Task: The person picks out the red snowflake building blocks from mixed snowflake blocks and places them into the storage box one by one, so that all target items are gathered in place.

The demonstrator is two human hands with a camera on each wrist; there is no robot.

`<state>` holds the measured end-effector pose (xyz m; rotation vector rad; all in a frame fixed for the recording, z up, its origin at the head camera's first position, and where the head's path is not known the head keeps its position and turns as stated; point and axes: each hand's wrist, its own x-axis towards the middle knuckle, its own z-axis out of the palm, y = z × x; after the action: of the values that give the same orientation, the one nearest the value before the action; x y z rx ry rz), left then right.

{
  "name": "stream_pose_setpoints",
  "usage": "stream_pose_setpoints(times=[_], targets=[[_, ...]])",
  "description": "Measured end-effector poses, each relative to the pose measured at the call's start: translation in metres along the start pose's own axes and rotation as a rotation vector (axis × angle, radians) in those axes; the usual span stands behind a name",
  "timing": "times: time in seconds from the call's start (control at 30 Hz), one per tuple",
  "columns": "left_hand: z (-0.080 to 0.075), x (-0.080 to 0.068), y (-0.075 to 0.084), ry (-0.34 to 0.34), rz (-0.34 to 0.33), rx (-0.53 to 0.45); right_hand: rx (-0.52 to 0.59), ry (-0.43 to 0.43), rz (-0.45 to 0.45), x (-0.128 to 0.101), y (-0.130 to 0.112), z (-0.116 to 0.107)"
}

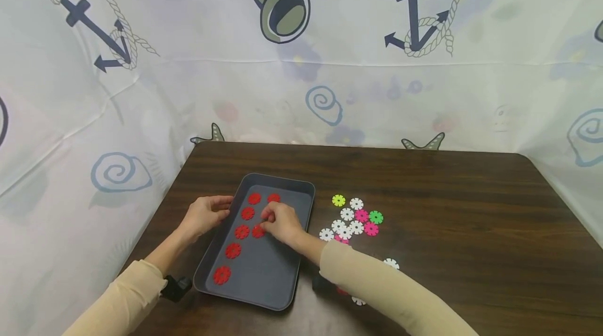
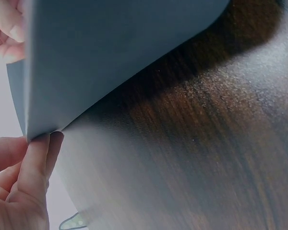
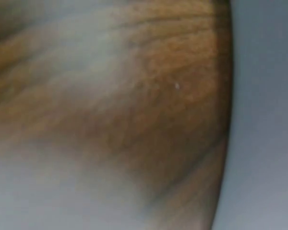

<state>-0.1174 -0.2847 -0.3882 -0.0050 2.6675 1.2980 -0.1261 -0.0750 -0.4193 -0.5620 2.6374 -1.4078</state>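
Note:
On the grey baking tray (image 1: 264, 283) lie several red notched plastic discs (image 1: 233, 250) in two columns, the left one longer. My left hand (image 1: 205, 215) is at the tray's left side; in the left wrist view its fairly straight fingers (image 2: 36, 163) touch the tray's outer wall (image 2: 101, 52). Over the tray, my right hand (image 1: 285, 223) has curled fingers and pinches a red disc (image 1: 271, 217), mostly hidden by them. Another red disc (image 1: 257, 231) lies right by the thumb, and one more (image 1: 273, 198) just beyond the knuckles. The right wrist view is blurred.
Right of the tray lie several loose notched discs: white (image 1: 356, 203), pink (image 1: 371, 228), one yellow (image 1: 338, 200) and one green (image 1: 376, 217). My right sleeve (image 1: 372, 281) passes over some nearer ones. The brown wooden table (image 1: 471, 231) ends at a printed curtain (image 1: 358, 95).

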Motion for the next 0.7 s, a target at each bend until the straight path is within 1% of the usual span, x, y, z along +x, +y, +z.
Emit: stream_pose_setpoints(times=[0.17,0.27,0.4,0.53,0.7], targets=[[0.0,0.0,0.0,0.002,0.008,0.006,0.128,-0.034,-0.013,-0.005,-0.003,-0.016],[0.0,0.0,0.0,0.001,0.006,-0.004,0.18,-0.052,-0.014,-0.009,-0.004,-0.027],[-0.001,0.0,0.0,-0.001,0.007,-0.014,0.219,-0.058,0.0,-0.015,-0.005,-0.041],[-0.001,0.0,0.001,-0.001,0.012,-0.013,0.246,-0.046,0.002,-0.02,-0.001,-0.056],[-0.001,0.001,0.001,-0.005,0.013,-0.015,0.249,-0.032,-0.001,-0.03,0.009,-0.073]])
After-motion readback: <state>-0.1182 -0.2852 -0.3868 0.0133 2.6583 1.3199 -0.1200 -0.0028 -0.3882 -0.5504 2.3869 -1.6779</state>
